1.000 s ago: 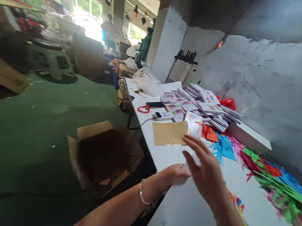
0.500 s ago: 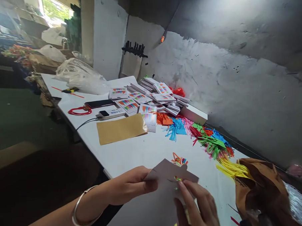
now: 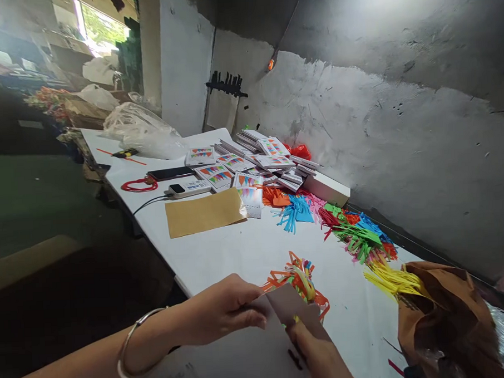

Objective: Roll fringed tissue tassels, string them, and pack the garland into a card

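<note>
While the left hand (image 3: 230,308) pinches the pale card (image 3: 291,305) above the counter (image 3: 215,252), the right hand (image 3: 320,350) touches it (too hidden to tell its grip). Multicoloured strips (image 3: 302,278) lie partly covered behind.

The left hand (image 3: 229,312) (silver bangle (image 3: 126,345) at the wrist) and right hand (image 3: 314,345) hold white folded card (image 3: 242,356) near tangled multicoloured paper tassels (image 3: 307,284) on the counter (image 3: 221,254).
</note>
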Demonstrator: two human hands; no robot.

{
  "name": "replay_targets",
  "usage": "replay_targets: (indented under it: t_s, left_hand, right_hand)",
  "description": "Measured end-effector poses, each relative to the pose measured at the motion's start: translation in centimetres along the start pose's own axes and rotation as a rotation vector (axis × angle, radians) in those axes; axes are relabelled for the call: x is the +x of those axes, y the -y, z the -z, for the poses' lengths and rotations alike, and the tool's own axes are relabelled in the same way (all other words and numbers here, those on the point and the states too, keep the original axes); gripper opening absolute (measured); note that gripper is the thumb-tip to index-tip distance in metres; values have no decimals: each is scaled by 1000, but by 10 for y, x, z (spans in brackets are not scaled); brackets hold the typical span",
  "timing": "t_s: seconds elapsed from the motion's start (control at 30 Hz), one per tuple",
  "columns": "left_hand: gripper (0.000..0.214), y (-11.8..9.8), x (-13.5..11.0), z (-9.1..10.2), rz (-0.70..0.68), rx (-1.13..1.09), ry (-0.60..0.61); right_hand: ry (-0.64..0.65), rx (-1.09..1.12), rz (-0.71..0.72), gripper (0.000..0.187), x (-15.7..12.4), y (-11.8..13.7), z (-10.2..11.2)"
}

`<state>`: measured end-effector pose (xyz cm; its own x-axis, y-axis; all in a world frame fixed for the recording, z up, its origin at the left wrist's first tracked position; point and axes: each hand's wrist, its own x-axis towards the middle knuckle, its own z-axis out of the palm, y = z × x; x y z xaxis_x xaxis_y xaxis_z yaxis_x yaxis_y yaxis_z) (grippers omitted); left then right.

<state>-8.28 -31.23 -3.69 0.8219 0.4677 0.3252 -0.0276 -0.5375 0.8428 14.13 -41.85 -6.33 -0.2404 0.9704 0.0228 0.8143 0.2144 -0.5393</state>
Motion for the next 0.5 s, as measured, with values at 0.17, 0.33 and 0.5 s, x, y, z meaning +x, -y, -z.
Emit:
replay_targets:
  t_s: [0.17,0.33,0.5]
  left_hand:
    - [45,-1,-4,-6,37,109,-88]
    - [101,16,-31,-29,20,460,-296]
    - [136,37,-40,-53,-20,404,-136]
  right_hand:
    - [341,232,-66,9,5,8,23]
    - [-53,127,-284,22,-2,14,48]
    - [291,328,91,25,8,38,59]
